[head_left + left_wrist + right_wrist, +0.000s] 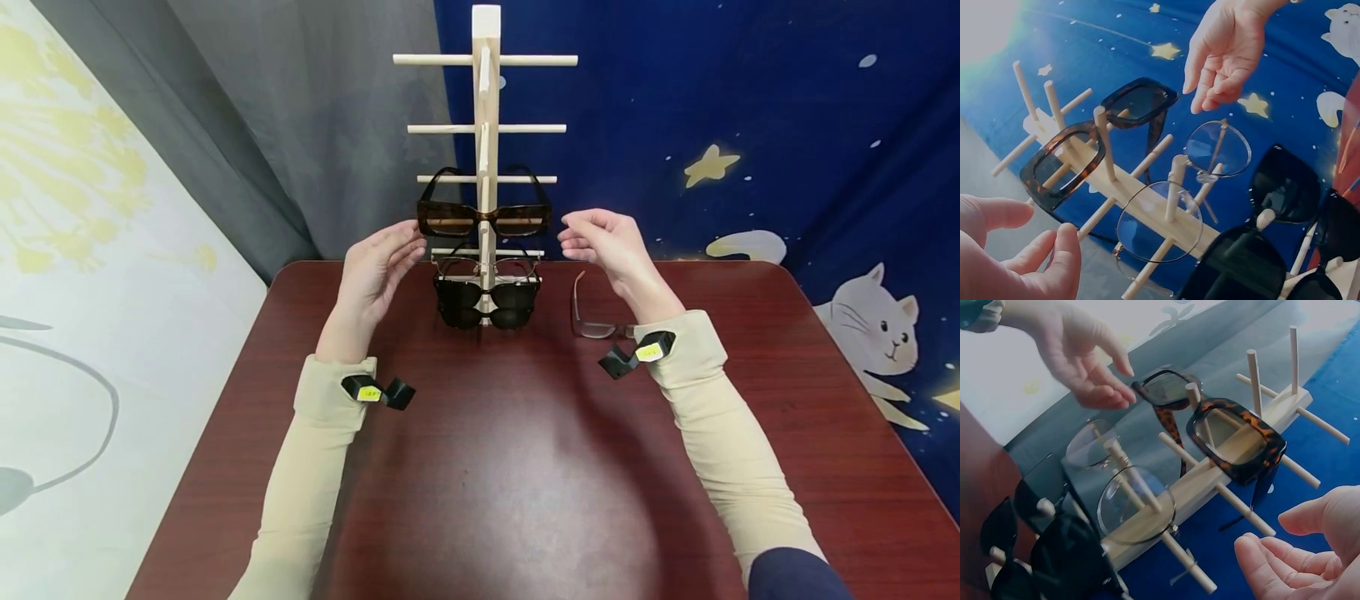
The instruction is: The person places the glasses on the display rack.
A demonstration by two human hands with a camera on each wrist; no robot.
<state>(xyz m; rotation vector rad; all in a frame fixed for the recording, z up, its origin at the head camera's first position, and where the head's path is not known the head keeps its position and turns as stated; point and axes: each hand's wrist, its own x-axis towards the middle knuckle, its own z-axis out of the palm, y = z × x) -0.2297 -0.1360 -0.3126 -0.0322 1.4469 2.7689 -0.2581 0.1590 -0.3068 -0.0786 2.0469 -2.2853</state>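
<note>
Tortoiseshell sunglasses [450, 222] with brown-tinted lenses sit on the wooden display stand [487, 100], their bridge at its front peg. Beside their left edge is my left hand [378, 262]; in the left wrist view its thumb and fingers are parted with nothing between them. My right hand [611, 250] hovers off the right edge, a small gap away, its fingers loosely bent and holding nothing. Below on the stand hang thin wire-rimmed glasses [1217, 148]. Lower still are two pairs of dark sunglasses [513, 297], one overlapping the other.
Glasses with a dark frame [598, 331] lie on the red-brown table [480, 467], under my right wrist. Bare crossbars [536, 61] stick out sideways near the stand's top. Behind hang a grey curtain [315, 108] and a blue cloth [637, 92] with stars and a cat.
</note>
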